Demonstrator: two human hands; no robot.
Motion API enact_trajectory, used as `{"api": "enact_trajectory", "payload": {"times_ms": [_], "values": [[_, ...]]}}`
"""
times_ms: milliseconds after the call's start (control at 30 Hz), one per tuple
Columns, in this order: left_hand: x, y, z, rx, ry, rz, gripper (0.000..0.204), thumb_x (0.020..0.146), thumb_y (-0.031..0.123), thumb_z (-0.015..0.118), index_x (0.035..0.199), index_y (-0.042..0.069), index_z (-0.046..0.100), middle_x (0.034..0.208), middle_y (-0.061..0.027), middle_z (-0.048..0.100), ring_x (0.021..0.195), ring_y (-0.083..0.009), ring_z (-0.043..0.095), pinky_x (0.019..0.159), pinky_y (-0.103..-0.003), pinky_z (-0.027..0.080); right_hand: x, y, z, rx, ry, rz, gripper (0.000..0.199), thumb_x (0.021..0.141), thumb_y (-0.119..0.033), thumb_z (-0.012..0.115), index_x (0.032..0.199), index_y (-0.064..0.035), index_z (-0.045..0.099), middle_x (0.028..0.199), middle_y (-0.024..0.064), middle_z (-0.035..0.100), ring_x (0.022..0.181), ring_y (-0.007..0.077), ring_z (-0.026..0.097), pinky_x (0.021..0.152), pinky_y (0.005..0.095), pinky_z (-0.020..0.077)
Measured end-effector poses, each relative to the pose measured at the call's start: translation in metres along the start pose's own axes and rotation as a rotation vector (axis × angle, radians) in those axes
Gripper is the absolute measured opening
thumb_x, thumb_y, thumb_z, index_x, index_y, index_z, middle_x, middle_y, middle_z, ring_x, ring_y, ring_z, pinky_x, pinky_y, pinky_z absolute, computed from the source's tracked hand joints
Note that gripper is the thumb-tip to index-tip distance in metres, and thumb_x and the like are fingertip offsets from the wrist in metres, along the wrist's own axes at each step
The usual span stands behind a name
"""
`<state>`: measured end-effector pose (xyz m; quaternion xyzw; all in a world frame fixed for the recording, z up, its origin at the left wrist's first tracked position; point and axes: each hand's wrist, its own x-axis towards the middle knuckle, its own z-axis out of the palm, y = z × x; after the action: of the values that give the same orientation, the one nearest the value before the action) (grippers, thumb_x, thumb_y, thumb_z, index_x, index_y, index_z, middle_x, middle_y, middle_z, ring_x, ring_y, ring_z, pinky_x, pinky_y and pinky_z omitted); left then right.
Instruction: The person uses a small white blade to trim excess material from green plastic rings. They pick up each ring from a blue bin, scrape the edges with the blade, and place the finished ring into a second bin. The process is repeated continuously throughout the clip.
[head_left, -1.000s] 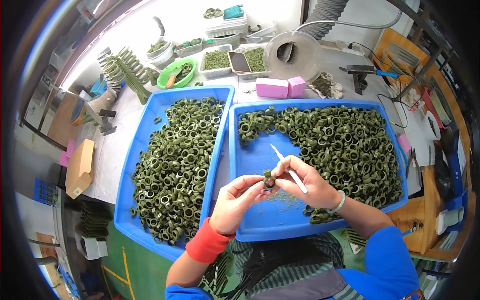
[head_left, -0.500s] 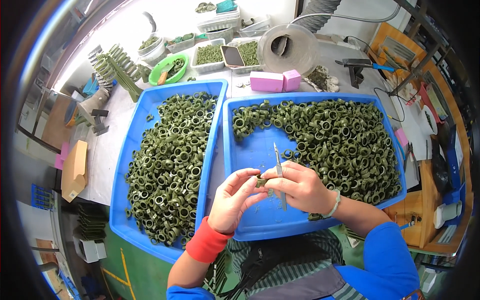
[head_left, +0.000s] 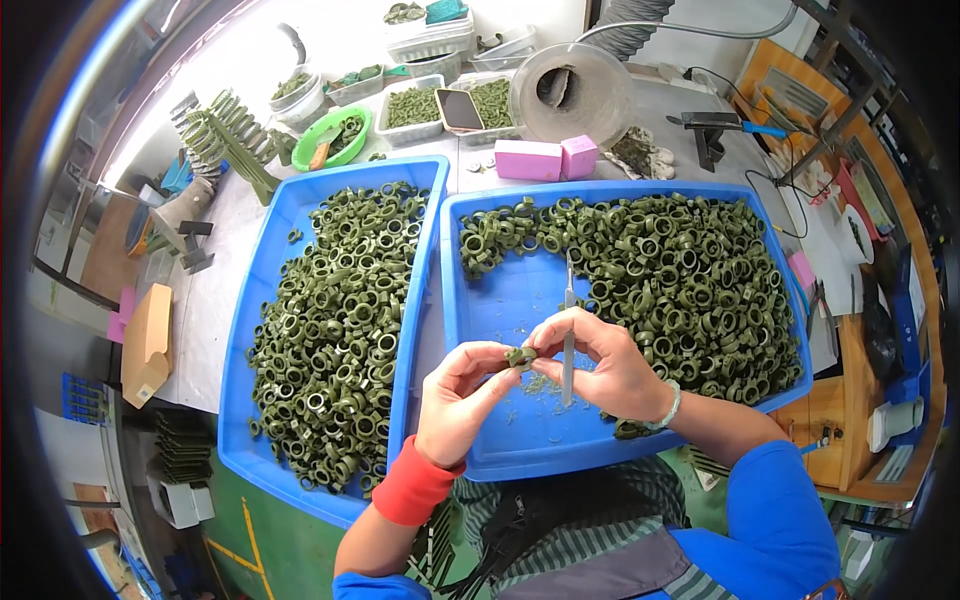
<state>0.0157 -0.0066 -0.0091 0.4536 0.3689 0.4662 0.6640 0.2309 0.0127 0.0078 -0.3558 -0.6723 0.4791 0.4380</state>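
Green ring (head_left: 519, 355) sits pinched between both hands over the right blue tray (head_left: 500, 300). Left hand (head_left: 462, 398), fingers curled, grips it at 9 o'clock; right hand (head_left: 610, 365) at 3 o'clock clasps a slim metal tool (head_left: 568, 330), now upright, earlier slanted.

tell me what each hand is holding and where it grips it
The left hand and the right hand pinch one small green ring between their fingertips, at its rim. The right hand also grips a thin metal tool by its lower half, tip up.
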Motion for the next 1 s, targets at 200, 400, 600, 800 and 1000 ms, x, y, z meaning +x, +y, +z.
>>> {"api": "enact_trajectory", "payload": {"times_ms": [200, 400, 600, 800, 1000], "values": [[0.0, -0.003, 0.002, 0.065, 0.023, 0.059, 0.023, 0.091, -0.005, 0.068, 0.113, -0.001, 0.064, 0.113, -0.0076, 0.067, 0.105, -0.013, 0.064, 0.092, -0.027, 0.052, 0.001, 0.0, 0.0, -0.056, 0.001, -0.031, 0.021, 0.088, 0.0, 0.072, 0.107, -0.0014, 0.063, 0.093, 0.0057, 0.068, 0.084, 0.0127, 0.068, 0.078, 0.0289, 0.056], [0.0, -0.007, 0.003, 0.127, 0.029, 0.227, 0.023, 0.091, -0.009, 0.064, 0.114, -0.004, 0.064, 0.12, -0.0128, 0.064, 0.108, -0.0182, 0.064, 0.099, -0.03, 0.052, 0.0, 0.004, 0.002, -0.056, 0.02, -0.027, 0.019, 0.086, 0.001, 0.073, 0.103, -0.0028, 0.066, 0.093, 0.0069, 0.069, 0.084, 0.0169, 0.07, 0.078, 0.0309, 0.0574], [0.0, 0.014, 0.009, -0.364, 0.121, -0.243, 0.026, 0.091, -0.01, 0.063, 0.117, -0.003, 0.063, 0.119, -0.012, 0.065, 0.109, -0.0181, 0.065, 0.096, -0.029, 0.053, 0.004, 0.001, -0.003, -0.454, 0.086, -0.422, 0.024, 0.079, 0.005, 0.074, 0.1, -0.0048, 0.067, 0.102, 0.0088, 0.071, 0.084, 0.0235, 0.07, 0.074, 0.0331, 0.0576], [-0.002, 0.003, 0.003, 0.029, 0.082, 0.108, 0.025, 0.092, -0.007, 0.066, 0.116, -0.004, 0.063, 0.114, -0.0099, 0.067, 0.109, -0.0155, 0.065, 0.097, -0.029, 0.052, 0.004, 0.005, -0.003, -0.377, 0.077, -0.292, 0.022, 0.081, 0.002, 0.074, 0.098, -0.004, 0.061, 0.103, 0.01, 0.071, 0.083, 0.0234, 0.07, 0.073, 0.0324, 0.0569], [-0.002, 0.004, 0.002, 0.148, 0.074, 0.095, 0.026, 0.092, -0.005, 0.066, 0.118, -0.003, 0.064, 0.117, -0.0107, 0.067, 0.107, -0.0168, 0.066, 0.096, -0.031, 0.053, 0.001, 0.008, -0.003, -0.191, 0.026, -0.024, 0.019, 0.087, -0.003, 0.073, 0.099, -0.0016, 0.058, 0.093, 0.0143, 0.069, 0.082, 0.0233, 0.071, 0.073, 0.0313, 0.0553]]}}
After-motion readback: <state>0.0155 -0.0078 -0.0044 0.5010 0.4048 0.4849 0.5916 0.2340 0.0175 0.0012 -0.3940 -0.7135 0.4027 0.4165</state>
